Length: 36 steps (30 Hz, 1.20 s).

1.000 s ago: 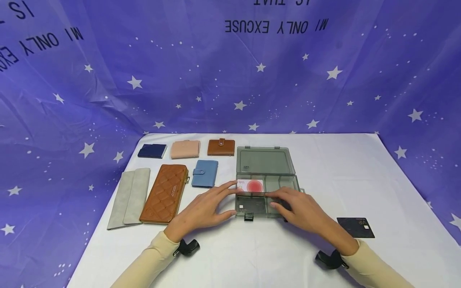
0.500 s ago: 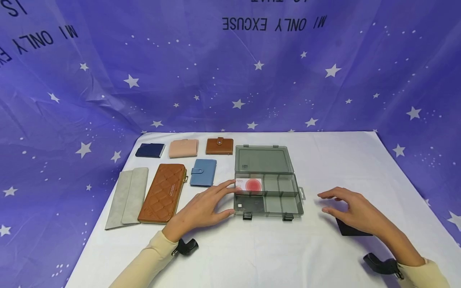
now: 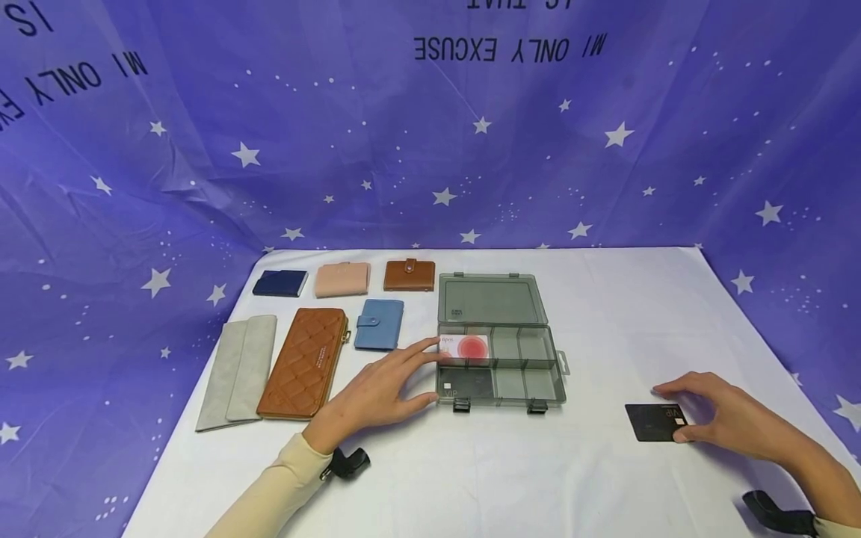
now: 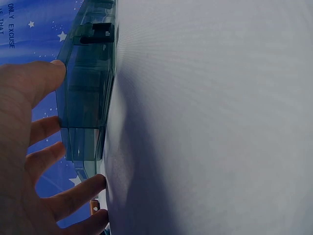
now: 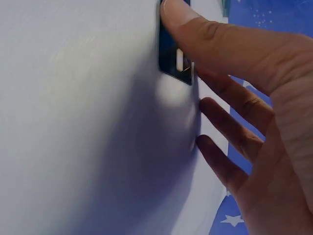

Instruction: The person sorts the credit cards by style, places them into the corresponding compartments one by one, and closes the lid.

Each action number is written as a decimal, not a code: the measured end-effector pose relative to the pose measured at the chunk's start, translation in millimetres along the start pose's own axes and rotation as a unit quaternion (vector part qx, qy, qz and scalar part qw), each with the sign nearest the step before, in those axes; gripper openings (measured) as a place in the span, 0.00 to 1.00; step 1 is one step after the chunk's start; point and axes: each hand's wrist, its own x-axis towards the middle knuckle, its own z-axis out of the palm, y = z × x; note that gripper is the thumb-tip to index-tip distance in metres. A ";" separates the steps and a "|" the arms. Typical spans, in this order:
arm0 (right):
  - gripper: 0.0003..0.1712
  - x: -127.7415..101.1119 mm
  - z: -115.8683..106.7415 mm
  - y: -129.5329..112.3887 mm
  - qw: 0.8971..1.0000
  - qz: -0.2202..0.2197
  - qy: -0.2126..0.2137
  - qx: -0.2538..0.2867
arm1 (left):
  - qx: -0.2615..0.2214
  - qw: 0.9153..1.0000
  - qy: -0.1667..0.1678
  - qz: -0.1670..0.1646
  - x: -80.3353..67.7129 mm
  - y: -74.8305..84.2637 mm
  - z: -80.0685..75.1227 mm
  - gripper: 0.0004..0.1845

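Note:
My left hand (image 3: 383, 388) rests at the left side of a clear grey-green plastic compartment box (image 3: 531, 404), its lid raised behind it. In the left wrist view the thumb touches the box wall (image 4: 83, 98) and the fingers are spread. A white-and-red card (image 3: 467, 347) lies in the back left compartment; a black VIP card (image 3: 467, 382) lies in the front left one. Farther right, my right hand (image 3: 740, 422) is over another black VIP card (image 3: 652, 423) flat on the table. Its thumb touches that card (image 5: 168, 56), while the index fingertip is just beyond the far edge.
To the left lie a grey wallet (image 3: 235, 373), a brown quilted zip wallet (image 3: 303, 366) and a blue snap wallet (image 3: 380, 329). Behind them are a navy card holder (image 3: 279, 283), a pink wallet (image 3: 342, 279) and a brown snap wallet (image 3: 409, 276).
My right hand has left the box's front right and moved right to the loose black card. The left hand has stayed at the box's left side.

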 end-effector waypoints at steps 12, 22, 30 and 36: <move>0.34 1.4 0.9 4.2 1.000 -0.019 0.006 -0.017 | 0.001 1.000 0.002 -0.001 -2.8 -1.1 0.8 0.33; 0.27 21.5 3.1 -26.9 0.998 0.017 0.060 -0.024 | 0.002 1.000 -0.003 0.002 -1.4 -1.4 1.8 0.34; 0.21 68.2 21.8 -90.2 0.990 0.038 0.133 0.038 | 0.003 1.000 0.002 0.003 -2.3 -0.8 0.3 0.33; 0.20 105.4 46.6 -136.3 0.990 -0.011 0.127 0.067 | -0.001 1.000 0.002 0.004 -0.4 -1.3 0.5 0.33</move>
